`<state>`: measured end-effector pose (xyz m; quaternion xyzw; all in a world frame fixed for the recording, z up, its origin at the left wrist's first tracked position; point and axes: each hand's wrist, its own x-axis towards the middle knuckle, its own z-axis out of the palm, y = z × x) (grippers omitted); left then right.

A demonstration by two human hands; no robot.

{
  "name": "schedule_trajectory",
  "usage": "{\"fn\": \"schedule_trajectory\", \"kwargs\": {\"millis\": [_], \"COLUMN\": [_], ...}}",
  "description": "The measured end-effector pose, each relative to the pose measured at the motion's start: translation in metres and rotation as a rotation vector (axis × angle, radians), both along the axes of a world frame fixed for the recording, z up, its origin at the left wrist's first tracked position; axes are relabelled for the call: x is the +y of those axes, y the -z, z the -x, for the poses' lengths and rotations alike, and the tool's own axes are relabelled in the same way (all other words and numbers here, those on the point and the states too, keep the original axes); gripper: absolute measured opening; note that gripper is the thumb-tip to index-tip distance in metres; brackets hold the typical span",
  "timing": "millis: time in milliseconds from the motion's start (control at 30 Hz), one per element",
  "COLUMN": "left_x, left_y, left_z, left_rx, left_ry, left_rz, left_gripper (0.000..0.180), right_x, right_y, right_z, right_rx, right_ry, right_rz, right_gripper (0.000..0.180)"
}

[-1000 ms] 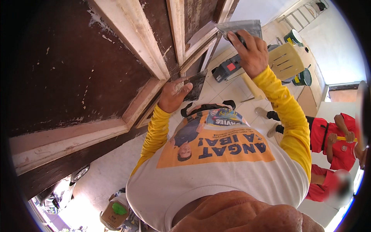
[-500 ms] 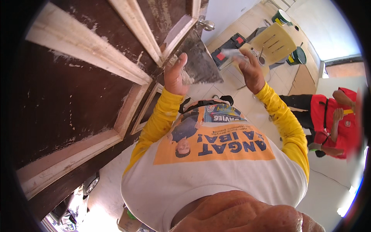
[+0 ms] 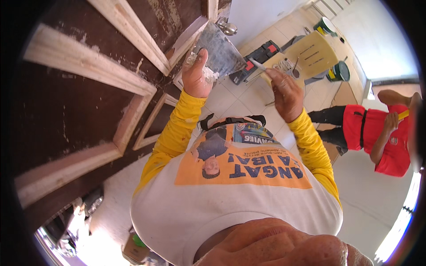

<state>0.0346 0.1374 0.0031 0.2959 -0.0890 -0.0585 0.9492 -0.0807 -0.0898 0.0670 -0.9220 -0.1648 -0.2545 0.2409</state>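
Head view shows the person's left hand (image 3: 197, 75) raised in front of the dark brown door (image 3: 66, 102). Its fingers are closed around the edge of a flat grey metal plate (image 3: 219, 51), with the thumb lying along the plate's near side and a lump of white putty (image 3: 209, 74) just beside the thumb. From these fingers the plate stretches up and to the right, its long axis running diagonally, and its far end comes near the round metal door knob (image 3: 228, 29).

To the right of the plate, the right hand (image 3: 286, 95) has its fingers pressed together around the handle of a thin putty knife (image 3: 258, 65). The blade leaves the fingertips toward the upper left, pointing at the plate; whether its tip touches the plate cannot be told.

Beyond the right fingers, on the tiled floor (image 3: 239, 99), stand a yellow plastic chair (image 3: 308, 55) and a black and red tool case (image 3: 259, 60). Well apart on the right, another person in a red shirt (image 3: 377, 137) is there.
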Motion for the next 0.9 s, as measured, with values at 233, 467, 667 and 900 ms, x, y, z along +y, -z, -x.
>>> {"fn": "schedule_trajectory", "kwargs": {"millis": [233, 467, 667, 900], "left_x": [-0.019, -0.028, -0.031, 0.026], "left_y": [-0.043, -0.031, 0.011, 0.025], "left_z": [0.056, 0.115, 0.147, 0.132], "left_rx": [-0.392, -0.3, -0.144, -0.735], "left_ry": [-0.311, -0.5, -0.491, -0.4], "left_rz": [-0.408, -0.695, -0.826, -0.991], "left_gripper": [0.044, 0.044, 0.055, 0.088], "right_x": [0.019, 0.018, 0.006, 0.031], "right_y": [0.026, 0.007, -0.056, -0.021], "right_z": [-0.02, -0.034, -0.058, -0.1], "right_rx": [-0.178, -0.247, -0.005, 0.995], "right_ry": [-0.09, -0.419, -0.559, -0.657], "right_rz": [0.291, 0.192, -0.358, -1.089], "right_gripper": [0.066, 0.066, 0.031, 0.032]}}
